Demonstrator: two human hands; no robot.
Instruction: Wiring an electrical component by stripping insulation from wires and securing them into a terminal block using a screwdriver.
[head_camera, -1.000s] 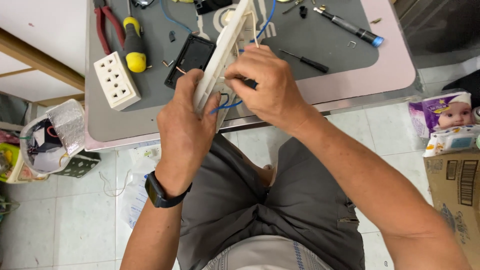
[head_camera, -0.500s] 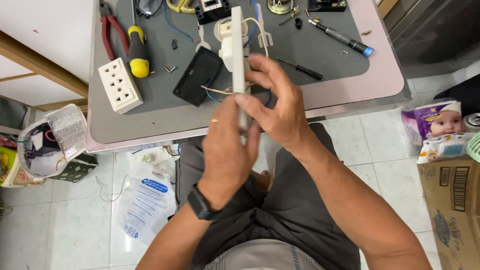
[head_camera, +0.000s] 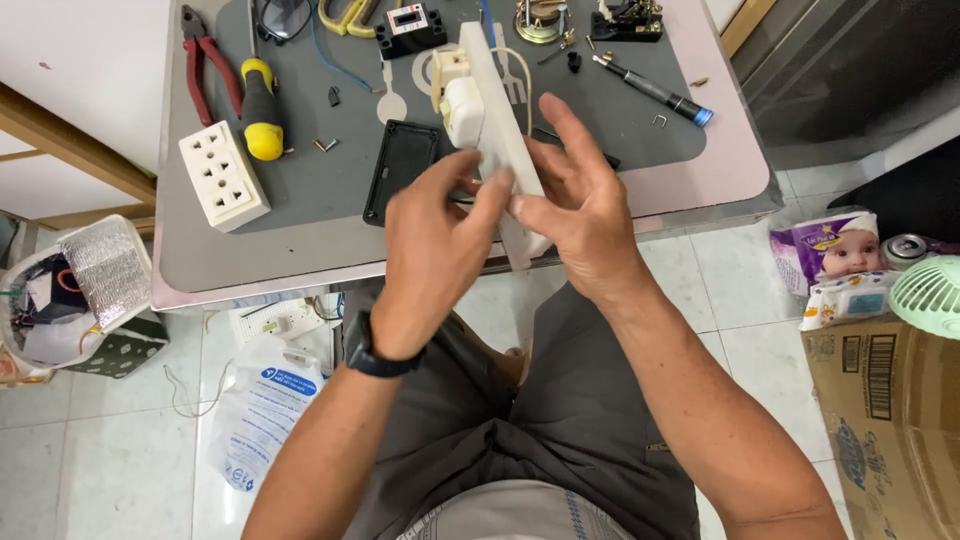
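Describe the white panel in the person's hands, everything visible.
The white panel is a long, flat plate, plastic by its look, held edge-on above the grey mat. A cream socket block sits on its left face. The left hand and right hand pinch its lower half; its bottom end shows below them.

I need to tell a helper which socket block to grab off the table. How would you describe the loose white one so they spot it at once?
Start at the grey mat covering the small table. Go to its left side, beside the yellow-handled screwdriver and red pliers. The white socket block lies flat there, untouched, its face showing rows of pin holes, unlike the long white strip held in both hands.
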